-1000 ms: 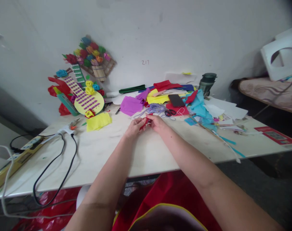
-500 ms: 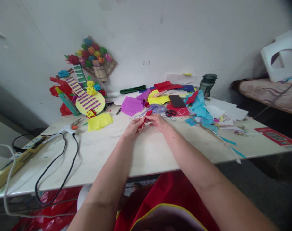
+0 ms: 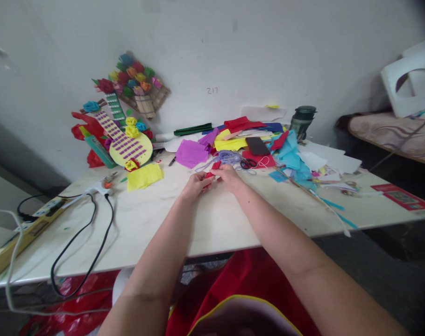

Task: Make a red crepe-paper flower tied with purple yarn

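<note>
A small strip of red crepe paper (image 3: 216,166) is pinched between both of my hands, just above the middle of the white table (image 3: 219,224). My left hand (image 3: 196,185) closes its fingers round the lower end. With thumb and fingertips, my right hand (image 3: 227,176) grips it from the other side. Parts of the paper are hidden by the fingers. Just beyond the hands lie a tangle of pale purple cord (image 3: 228,157) and black-handled scissors (image 3: 248,164). Purple crepe paper (image 3: 191,154) lies farther back on the left.
On the left are yellow crepe paper (image 3: 145,177), a glue gun (image 3: 102,187) with a black cable, a power strip (image 3: 30,233) and a guitar-shaped craft (image 3: 131,149). A phone (image 3: 257,146), blue crepe paper (image 3: 289,156), a stick (image 3: 300,185) and a dark bottle (image 3: 302,122) are on the right.
My fingers have shifted slightly on the red crepe paper, and the left thumb now lies farther across it. Both hands stay in nearly the same place.
</note>
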Demonstrator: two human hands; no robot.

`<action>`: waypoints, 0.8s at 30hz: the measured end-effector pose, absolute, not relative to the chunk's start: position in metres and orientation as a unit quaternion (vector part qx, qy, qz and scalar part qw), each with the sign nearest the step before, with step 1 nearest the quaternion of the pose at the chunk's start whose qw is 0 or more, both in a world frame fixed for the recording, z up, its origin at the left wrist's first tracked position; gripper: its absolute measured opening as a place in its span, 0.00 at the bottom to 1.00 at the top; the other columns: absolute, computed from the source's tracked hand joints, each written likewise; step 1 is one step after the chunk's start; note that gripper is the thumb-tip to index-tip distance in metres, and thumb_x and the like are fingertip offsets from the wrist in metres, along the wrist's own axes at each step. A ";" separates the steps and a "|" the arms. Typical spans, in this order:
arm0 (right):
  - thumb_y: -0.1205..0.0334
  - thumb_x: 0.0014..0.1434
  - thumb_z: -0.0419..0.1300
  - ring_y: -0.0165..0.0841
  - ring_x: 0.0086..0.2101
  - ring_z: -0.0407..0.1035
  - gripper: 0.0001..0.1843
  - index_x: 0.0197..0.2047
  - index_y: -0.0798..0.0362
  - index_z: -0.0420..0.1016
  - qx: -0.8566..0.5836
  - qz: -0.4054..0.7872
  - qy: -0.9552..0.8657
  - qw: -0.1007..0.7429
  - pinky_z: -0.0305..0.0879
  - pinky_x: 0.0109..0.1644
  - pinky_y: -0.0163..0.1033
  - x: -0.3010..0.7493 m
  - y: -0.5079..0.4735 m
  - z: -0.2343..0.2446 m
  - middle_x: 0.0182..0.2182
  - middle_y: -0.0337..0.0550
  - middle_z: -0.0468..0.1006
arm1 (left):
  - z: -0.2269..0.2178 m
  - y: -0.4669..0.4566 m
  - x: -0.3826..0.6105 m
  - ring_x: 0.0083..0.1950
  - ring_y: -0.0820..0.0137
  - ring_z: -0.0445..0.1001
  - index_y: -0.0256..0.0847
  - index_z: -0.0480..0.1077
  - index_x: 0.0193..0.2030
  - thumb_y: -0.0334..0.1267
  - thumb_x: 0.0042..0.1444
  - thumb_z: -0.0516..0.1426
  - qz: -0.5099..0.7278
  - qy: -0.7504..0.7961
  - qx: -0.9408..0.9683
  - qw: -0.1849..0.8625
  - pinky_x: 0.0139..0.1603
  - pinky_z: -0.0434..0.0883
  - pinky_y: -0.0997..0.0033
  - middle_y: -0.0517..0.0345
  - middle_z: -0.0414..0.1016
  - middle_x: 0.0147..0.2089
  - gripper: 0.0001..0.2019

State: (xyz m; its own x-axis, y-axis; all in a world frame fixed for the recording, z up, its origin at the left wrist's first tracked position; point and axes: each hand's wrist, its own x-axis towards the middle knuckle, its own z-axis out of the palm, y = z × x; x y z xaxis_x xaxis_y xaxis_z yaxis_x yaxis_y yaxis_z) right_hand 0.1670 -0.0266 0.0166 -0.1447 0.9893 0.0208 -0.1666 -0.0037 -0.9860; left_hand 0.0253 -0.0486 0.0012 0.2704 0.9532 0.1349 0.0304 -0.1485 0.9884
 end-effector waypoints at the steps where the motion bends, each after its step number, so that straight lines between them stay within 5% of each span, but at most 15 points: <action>1: 0.59 0.37 0.66 0.26 0.21 0.61 0.11 0.20 0.55 0.69 -0.422 0.570 -0.492 0.504 0.54 0.21 0.32 0.166 -0.027 0.017 0.17 0.37 0.70 | 0.001 -0.049 0.026 0.16 0.81 0.57 0.36 0.64 0.27 0.47 0.46 0.62 0.446 0.416 0.619 0.494 0.18 0.51 0.77 0.63 0.65 0.19 0.16; 13: 0.69 0.43 0.63 0.26 0.21 0.64 0.06 0.24 0.56 0.68 -0.409 0.669 -0.400 0.474 0.57 0.21 0.31 0.170 -0.026 0.013 0.20 0.37 0.72 | 0.013 -0.052 0.036 0.24 0.76 0.54 0.38 0.65 0.19 0.33 0.42 0.59 0.446 0.500 0.709 0.222 0.25 0.51 0.75 0.64 0.59 0.18 0.07; 24: 0.65 0.45 0.64 0.26 0.21 0.64 0.07 0.22 0.56 0.68 -0.404 0.645 -0.418 0.495 0.58 0.22 0.32 0.169 -0.022 0.009 0.19 0.37 0.71 | 0.006 -0.052 0.029 0.18 0.78 0.60 0.37 0.65 0.29 0.48 0.49 0.58 0.379 0.479 0.697 0.376 0.20 0.56 0.76 0.61 0.69 0.21 0.14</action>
State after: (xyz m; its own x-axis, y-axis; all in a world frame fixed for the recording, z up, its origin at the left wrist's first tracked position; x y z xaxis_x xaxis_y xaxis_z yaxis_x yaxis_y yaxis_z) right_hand 0.1693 -0.0217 0.0094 -0.1831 0.9772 -0.1077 -0.3011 -0.1600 -0.9401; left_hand 0.0294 -0.0517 0.0060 0.2547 0.9523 0.1684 0.3832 -0.2592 0.8865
